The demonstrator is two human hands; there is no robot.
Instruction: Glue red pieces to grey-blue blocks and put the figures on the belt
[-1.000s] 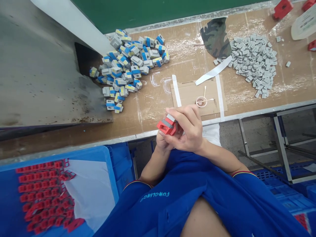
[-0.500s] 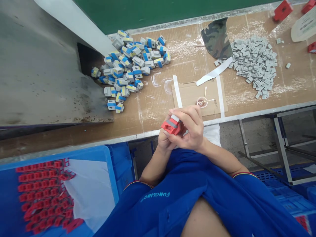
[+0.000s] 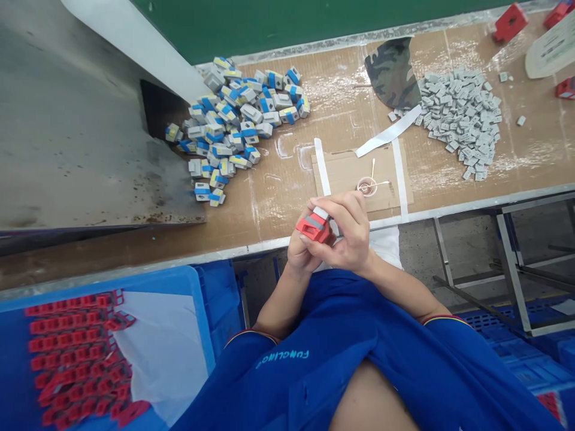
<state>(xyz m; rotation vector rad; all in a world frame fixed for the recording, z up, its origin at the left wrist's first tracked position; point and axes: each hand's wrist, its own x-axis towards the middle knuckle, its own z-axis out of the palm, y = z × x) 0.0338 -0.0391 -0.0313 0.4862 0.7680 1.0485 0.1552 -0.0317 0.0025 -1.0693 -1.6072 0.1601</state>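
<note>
The right hand (image 3: 345,233) and left hand (image 3: 299,254) are together, clamped on a red block (image 3: 313,228) just above the desk (image 3: 287,179) edge, a grey insert (image 3: 320,212) showing at its end. The work in hand looks like fitting that insert. Ahead of the right hand lie a cardboard sheet (image 3: 341,173), a small dish (image 3: 367,186) and a swab (image 3: 372,169), with grey pieces (image 3: 462,123) beyond; ahead of the left, blue-banded blocks (image 3: 224,134); behind and left of it, a blue crate (image 3: 204,335) of red parts (image 3: 76,359)
</note>
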